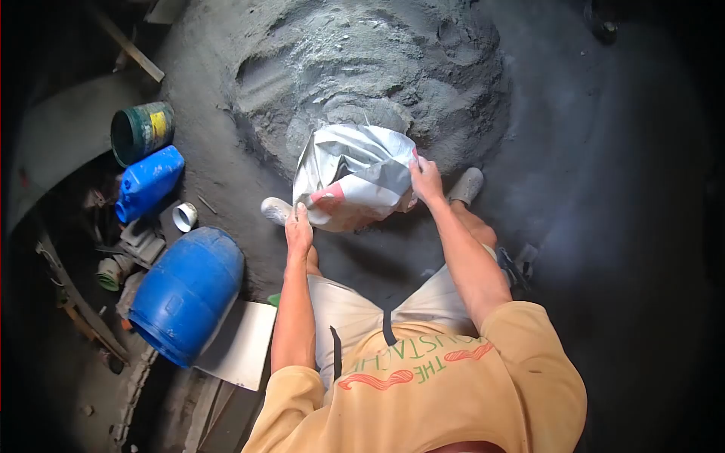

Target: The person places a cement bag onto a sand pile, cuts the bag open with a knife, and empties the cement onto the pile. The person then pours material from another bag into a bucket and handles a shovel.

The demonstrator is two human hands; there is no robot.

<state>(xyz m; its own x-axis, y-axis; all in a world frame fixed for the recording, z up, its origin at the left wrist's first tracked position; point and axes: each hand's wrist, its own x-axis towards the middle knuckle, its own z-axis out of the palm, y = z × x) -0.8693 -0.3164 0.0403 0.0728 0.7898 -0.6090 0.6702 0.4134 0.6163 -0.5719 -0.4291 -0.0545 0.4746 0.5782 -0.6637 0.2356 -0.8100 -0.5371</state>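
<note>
A crumpled white sack (366,185) with red patches hangs between my two hands, low over the near edge of a grey powder heap (362,68). My left hand (300,229) grips the sack's lower left corner, fingers closed on it. On the other side, my right hand (426,180) pinches the sack's right edge. The sack's mouth looks folded, and I cannot tell whether anything is inside. My two feet in pale shoes stand apart on either side of it.
Left of me lie a blue barrel (198,291), a blue jerrycan (151,181), a dark green bucket (140,134) and a white pipe piece (184,217). A white board (240,343) leans by the barrel. A wooden stick (132,47) is at the upper left.
</note>
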